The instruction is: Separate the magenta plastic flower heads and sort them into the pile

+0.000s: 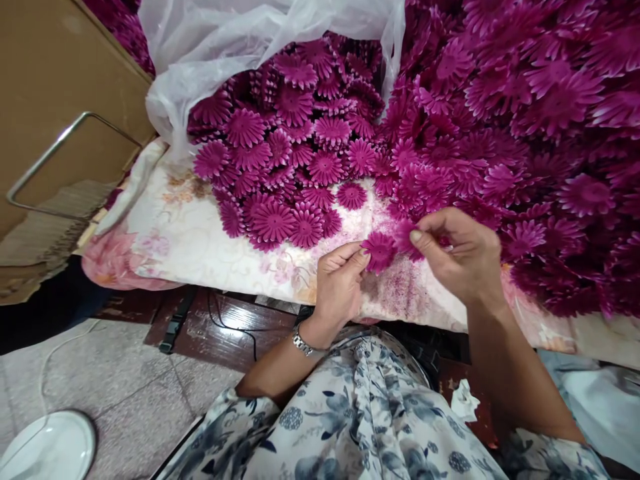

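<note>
My left hand (pixel 339 283) pinches a magenta fabric flower (pixel 379 251) by its edge, just above the floral cloth. My right hand (pixel 463 252) is closed on a second magenta flower piece (pixel 406 237) right beside the first; the two pieces touch or overlap between my fingertips. A silver watch (pixel 301 343) sits on my left wrist. Both hands hover at the near edge of the cloth, in front of the flower piles.
A flat pile of magenta flowers (pixel 295 153) spills from a clear plastic bag (pixel 225 47) onto the floral cloth (pixel 190 233). A bigger heap of flowers (pixel 540 120) fills the right. A cardboard box (pixel 55 113) stands at left, a white round object (pixel 47 447) on the floor.
</note>
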Demonstrator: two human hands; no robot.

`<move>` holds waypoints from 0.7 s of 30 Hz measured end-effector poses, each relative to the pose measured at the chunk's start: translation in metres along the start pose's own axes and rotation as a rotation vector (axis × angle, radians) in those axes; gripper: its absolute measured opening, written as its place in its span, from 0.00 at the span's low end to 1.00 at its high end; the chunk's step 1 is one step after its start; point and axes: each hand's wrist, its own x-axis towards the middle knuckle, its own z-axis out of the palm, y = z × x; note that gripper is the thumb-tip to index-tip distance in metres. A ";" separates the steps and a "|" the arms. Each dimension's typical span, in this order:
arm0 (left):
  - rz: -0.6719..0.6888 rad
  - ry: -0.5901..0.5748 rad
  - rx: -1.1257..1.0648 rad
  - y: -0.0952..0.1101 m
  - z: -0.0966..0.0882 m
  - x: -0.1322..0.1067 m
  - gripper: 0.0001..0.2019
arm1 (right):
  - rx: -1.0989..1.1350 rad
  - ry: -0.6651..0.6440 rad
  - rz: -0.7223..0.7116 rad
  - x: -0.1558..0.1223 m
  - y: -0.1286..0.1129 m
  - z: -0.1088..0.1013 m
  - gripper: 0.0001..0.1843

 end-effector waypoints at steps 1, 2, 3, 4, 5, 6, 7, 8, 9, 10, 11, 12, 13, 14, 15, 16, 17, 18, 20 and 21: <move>-0.005 0.002 -0.012 0.001 -0.001 0.000 0.07 | -0.067 0.059 -0.008 0.009 0.004 -0.006 0.03; -0.014 -0.005 -0.023 0.002 -0.001 0.001 0.07 | -0.161 0.119 -0.013 0.019 0.008 -0.012 0.04; -0.026 -0.017 -0.035 0.002 -0.002 0.001 0.07 | -0.277 0.175 -0.019 0.030 0.013 -0.018 0.04; -0.041 -0.029 -0.046 0.002 -0.002 0.000 0.07 | -0.402 0.214 -0.017 0.040 0.017 -0.024 0.05; -0.055 -0.039 -0.055 0.002 -0.002 0.000 0.06 | -0.503 0.231 0.000 0.048 0.021 -0.029 0.04; -0.064 -0.043 -0.064 0.002 -0.002 0.000 0.07 | -0.568 0.232 0.000 0.054 0.023 -0.031 0.07; -0.070 -0.043 -0.068 0.002 -0.002 -0.001 0.07 | -0.592 0.222 -0.026 0.055 0.023 -0.031 0.09; -0.070 -0.039 -0.070 0.002 -0.002 -0.001 0.07 | -0.564 0.187 -0.079 0.052 0.021 -0.029 0.11; -0.062 -0.033 -0.070 0.002 -0.001 -0.002 0.07 | -0.490 0.123 -0.154 0.046 0.018 -0.024 0.10; -0.051 -0.030 -0.069 0.002 -0.001 -0.002 0.08 | -0.393 0.046 -0.232 0.037 0.014 -0.016 0.07; -0.036 -0.028 -0.063 0.001 -0.001 -0.002 0.08 | -0.278 -0.054 -0.293 0.027 0.009 -0.008 0.05; -0.023 -0.026 -0.050 0.001 -0.001 -0.002 0.08 | -0.191 -0.138 -0.320 0.017 0.005 0.000 0.05; -0.015 -0.022 -0.029 0.000 -0.001 -0.002 0.08 | -0.144 -0.172 -0.317 0.007 0.002 0.008 0.06; -0.013 -0.014 -0.004 -0.001 -0.001 -0.002 0.08 | -0.108 -0.189 -0.300 -0.001 0.000 0.015 0.06; -0.014 -0.004 0.020 -0.002 -0.001 -0.002 0.09 | -0.087 -0.184 -0.284 -0.006 0.000 0.020 0.06; -0.015 0.004 0.041 -0.003 -0.002 -0.003 0.09 | -0.071 -0.170 -0.274 -0.010 0.000 0.023 0.06; -0.012 0.010 0.056 -0.003 -0.002 -0.003 0.09 | -0.055 -0.160 -0.274 -0.013 0.001 0.025 0.06; -0.006 0.011 0.065 -0.004 -0.002 -0.003 0.08 | -0.045 -0.152 -0.280 -0.014 0.002 0.026 0.06; 0.006 0.016 0.065 -0.004 -0.002 -0.003 0.07 | -0.048 -0.127 -0.300 -0.016 0.003 0.026 0.05; 0.008 0.025 0.060 -0.004 -0.002 -0.003 0.06 | -0.055 -0.115 -0.304 -0.017 0.003 0.025 0.04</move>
